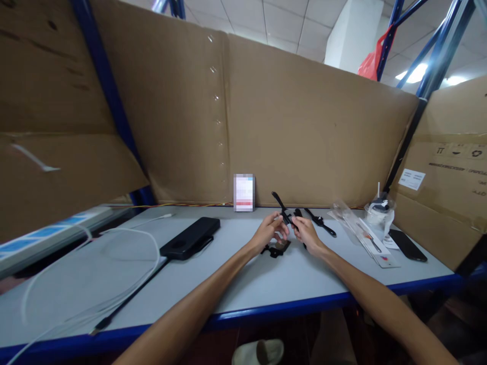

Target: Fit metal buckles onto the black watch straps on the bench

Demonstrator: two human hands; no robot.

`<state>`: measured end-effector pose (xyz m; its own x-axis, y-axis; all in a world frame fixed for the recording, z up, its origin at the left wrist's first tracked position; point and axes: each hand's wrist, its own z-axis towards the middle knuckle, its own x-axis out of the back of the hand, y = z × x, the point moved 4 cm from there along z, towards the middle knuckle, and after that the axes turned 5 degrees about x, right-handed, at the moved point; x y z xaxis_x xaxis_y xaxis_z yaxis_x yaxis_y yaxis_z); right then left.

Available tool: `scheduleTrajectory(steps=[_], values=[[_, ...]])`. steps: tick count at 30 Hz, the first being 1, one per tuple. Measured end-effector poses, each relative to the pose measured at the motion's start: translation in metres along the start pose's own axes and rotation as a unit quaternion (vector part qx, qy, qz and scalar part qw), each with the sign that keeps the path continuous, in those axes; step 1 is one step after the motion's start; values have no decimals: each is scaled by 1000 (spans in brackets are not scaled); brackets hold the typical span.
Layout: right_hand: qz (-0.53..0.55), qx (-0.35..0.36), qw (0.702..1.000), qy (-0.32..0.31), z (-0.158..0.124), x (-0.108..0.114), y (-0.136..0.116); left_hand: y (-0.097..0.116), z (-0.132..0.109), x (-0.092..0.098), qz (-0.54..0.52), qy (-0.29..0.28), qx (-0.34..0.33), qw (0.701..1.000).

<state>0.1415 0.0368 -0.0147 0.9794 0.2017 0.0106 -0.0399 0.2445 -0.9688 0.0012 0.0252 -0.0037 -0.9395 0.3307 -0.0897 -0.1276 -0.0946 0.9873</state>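
Observation:
Both hands meet over the middle of the grey table, around a long black tool [279,199] that slants up to the left. My left hand [271,229] has its fingers curled at the tool's lower part. My right hand [305,232] pinches the tool's lower end from the right. Below my left hand lies a small dark part [277,249], partly hidden by the fingers. Just behind my right hand is another black piece, mostly covered. A second black handled tool [321,222] lies flat to the right.
A black power bank [190,237] with white cables [155,243] lies left, near a power strip [57,230]. A lit screen [244,193] stands at the back. On the right are plastic packaging [367,238], a lidded cup [377,212] and a black phone [408,245].

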Motion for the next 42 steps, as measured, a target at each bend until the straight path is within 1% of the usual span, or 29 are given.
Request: scheduleTrajectory(steps=[2,4,7,11,14,17,22,26,31,33,38,42], values=[[-7,6,1000,9,0,0,1,0,-1,0,-11,1,24,1000],[-15,11,1000,14,-1,-1,2,-1,-1,1,-42,15,39,998],[-17,15,999,28,-1,-2,2,-2,0,5,-99,56,56,992],[18,10,997,73,2,7,1,1,2,14,-173,125,67,975],[49,-2,994,94,7,14,1,4,2,19,-207,131,63,968],[67,-14,993,99,9,18,2,3,2,20,-189,129,61,972],[73,-19,994,83,6,15,0,-5,3,19,-178,159,77,968],[69,-16,995,74,4,13,-2,-9,5,20,-163,149,75,972],[59,-18,996,62,2,10,-3,-12,7,29,-82,201,68,974],[57,-20,996,61,2,9,-4,-12,8,30,-71,198,62,976],[53,-25,996,62,2,8,-3,-6,5,23,-96,149,50,983],[33,-17,998,58,0,6,-4,-2,2,16,-68,122,42,989]])
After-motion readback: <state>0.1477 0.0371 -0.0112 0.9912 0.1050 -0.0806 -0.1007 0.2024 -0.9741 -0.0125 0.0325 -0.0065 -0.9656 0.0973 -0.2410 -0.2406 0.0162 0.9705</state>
